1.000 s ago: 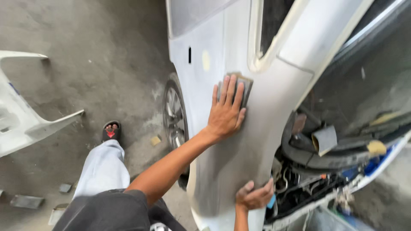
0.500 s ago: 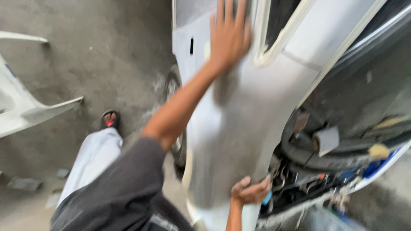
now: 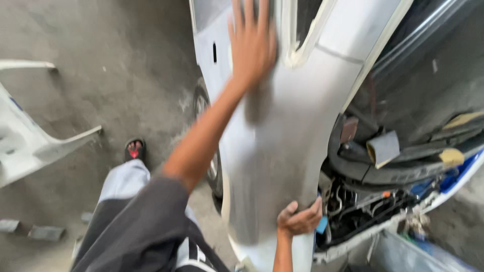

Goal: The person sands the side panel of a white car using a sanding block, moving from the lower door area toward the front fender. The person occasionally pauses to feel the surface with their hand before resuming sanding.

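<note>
Head view: our left hand (image 3: 252, 43) has slid higher up the grey car fender (image 3: 282, 151) since a second ago, fingers spread flat; the sanding pad beneath is now hidden. Our right hand (image 3: 298, 220) still grips the fender's lower edge.

It was probably a car body workshop: a dull grey sanded car fender (image 3: 282, 151) stood over stained concrete floor (image 3: 101, 100), a detached white body panel (image 3: 30, 146) lying nearby.
</note>
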